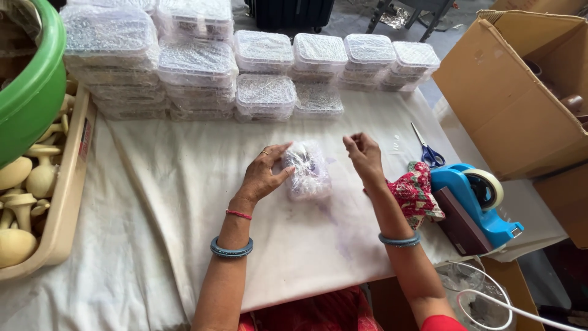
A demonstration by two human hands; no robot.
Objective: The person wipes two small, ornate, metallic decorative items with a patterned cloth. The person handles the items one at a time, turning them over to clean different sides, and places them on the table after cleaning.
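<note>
Head view: a small bundle wrapped in clear bubble film (308,170) is seen lying on the white-covered table (184,184), near the middle of it. The bundle is touched on its left side by the left hand (264,173), whose fingers are spread and curved against the wrap, the thumb pressed at the near edge. The right hand (364,154) is held just to the right of the bundle, apart from it, with the fingertips pinched together; whether a strip of film or tape is caught between them cannot be told. Stacks of clear lidded plastic boxes (202,67) are ranged along the far edge of the table. To the right, a blue tape dispenser (478,199) with a roll of tape is set beside a dark flat box (459,224), with a red patterned cloth (418,191) just left of it and blue-handled scissors (429,150) a little farther off. At the left, a beige tray (67,208) filled with pale wooden turned pieces (24,196) is seen, with a green tub (37,86) above it. A brown cardboard carton (514,98) stands open at the far right.
</note>
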